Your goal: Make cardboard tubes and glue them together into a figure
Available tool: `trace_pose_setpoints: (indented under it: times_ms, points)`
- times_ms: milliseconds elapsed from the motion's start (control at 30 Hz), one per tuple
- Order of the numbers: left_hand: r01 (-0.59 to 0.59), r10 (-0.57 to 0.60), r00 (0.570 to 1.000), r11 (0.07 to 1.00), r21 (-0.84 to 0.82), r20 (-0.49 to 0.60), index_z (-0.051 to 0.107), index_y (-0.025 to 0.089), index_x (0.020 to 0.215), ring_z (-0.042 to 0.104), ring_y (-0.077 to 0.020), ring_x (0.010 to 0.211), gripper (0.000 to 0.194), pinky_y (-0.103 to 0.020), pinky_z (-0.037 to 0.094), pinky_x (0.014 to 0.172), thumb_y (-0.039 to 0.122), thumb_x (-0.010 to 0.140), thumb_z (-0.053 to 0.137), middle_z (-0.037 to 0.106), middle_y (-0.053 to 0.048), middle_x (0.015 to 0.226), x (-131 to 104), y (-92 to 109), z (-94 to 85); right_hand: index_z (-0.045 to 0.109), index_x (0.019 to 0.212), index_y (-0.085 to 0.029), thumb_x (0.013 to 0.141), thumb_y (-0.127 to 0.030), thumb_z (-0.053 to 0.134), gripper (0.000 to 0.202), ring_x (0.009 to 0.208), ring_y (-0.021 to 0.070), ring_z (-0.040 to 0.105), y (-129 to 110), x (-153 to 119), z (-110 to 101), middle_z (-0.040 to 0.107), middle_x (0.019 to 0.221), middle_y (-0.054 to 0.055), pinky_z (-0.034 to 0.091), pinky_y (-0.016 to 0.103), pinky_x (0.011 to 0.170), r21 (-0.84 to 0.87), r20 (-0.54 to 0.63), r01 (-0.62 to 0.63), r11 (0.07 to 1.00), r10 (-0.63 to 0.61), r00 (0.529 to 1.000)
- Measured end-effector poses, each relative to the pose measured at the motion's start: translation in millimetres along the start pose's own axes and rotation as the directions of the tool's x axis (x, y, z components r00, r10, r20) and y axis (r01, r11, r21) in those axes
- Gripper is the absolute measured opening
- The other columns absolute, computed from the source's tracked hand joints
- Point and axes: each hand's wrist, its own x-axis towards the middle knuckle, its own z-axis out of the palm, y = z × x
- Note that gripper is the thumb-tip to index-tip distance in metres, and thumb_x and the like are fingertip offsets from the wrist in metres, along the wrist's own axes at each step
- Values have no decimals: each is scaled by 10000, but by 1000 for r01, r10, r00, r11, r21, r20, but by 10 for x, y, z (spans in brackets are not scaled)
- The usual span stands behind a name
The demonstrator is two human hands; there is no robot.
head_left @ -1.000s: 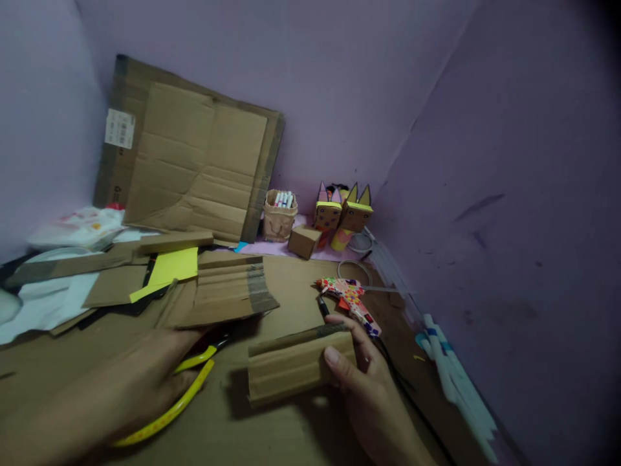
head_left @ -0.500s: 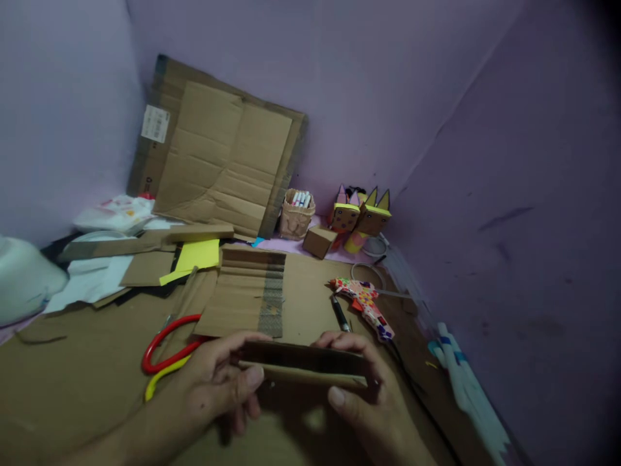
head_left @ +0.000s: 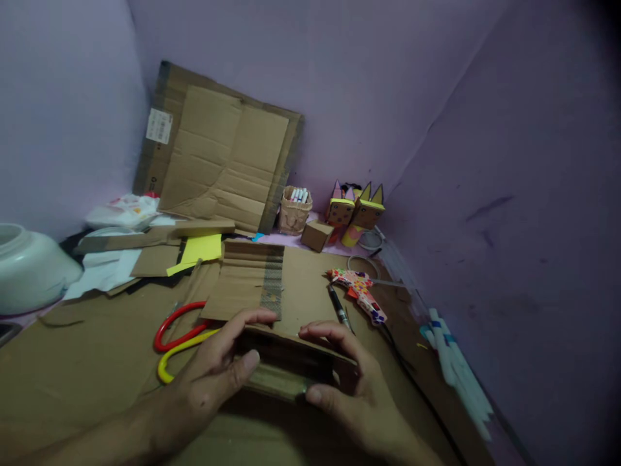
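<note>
Both hands on folded card, near middle

Head view: the left hand (head_left: 216, 382) and right hand (head_left: 356, 395) hold a folded card (head_left: 276, 382) between them, near the middle of the bench (head_left: 72, 382). Fingers curl behind the far panel, thumbs at the near one; each hand is cupped wide round the card, not pinched flat. Reads as a shaping or checking step. Next move likely calls for an even two-handed hold, no squeezing, so the folds keep their angle.

Card: brown, creased, bent so near and far panels stand apart; inside dark with shadow. Whether its ends join: can't tell, hands cover them.

Around: ridged panel (head_left: 242, 281) with grey tape just beyond, red handle (head_left: 187, 307) and yellow handle (head_left: 194, 340) left, pen (head_left: 338, 307) and glue gun (head_left: 361, 291) far right.
</note>
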Motion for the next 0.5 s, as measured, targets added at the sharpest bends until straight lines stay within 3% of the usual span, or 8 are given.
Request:
trace_pose_setpoints:
  times_ms: [167, 333, 433, 500]
  points:
    - [-11, 14, 997, 999, 39, -82, 554, 288, 1158, 558, -232, 1091, 327, -316, 406, 945, 440, 894, 433, 644, 5, 1133, 53, -51, 16, 623, 1056, -287, 702, -280, 728, 369, 929, 175, 632, 4, 23, -5, 666, 1027, 13, 493, 238, 771, -39, -24, 27, 999, -28, 999]
    - [-45, 49, 997, 997, 58, -61, 627, 245, 1074, 594, -211, 978, 286, -259, 445, 847, 382, 869, 483, 680, -6, 1038, 97, -22, 29, 741, 878, -242, 757, -225, 624, 168, 825, 185, 674, 18, 66, 26, 747, 861, 29, 510, 260, 746, -227, -199, 54, 972, -100, 975]
    - [-26, 26, 1000, 1000, -14, -9, 663, 191, 976, 615, -197, 837, 273, -247, 470, 729, 369, 842, 505, 698, -23, 873, 117, -23, 11, 759, 816, -201, 722, -287, 646, 170, 810, 213, 668, 35, 91, 54, 748, 820, 56, 509, 281, 715, -178, -251, -50, 983, 4, 968]
    - [9, -9, 1000, 1000, 23, 12, 672, 162, 830, 595, -169, 690, 270, -226, 455, 611, 394, 804, 536, 666, -14, 726, 123, -37, -3, 754, 765, -171, 654, -326, 699, 199, 767, 205, 642, 49, 110, 58, 730, 763, 58, 488, 272, 684, -129, -268, -141, 982, 102, 958]
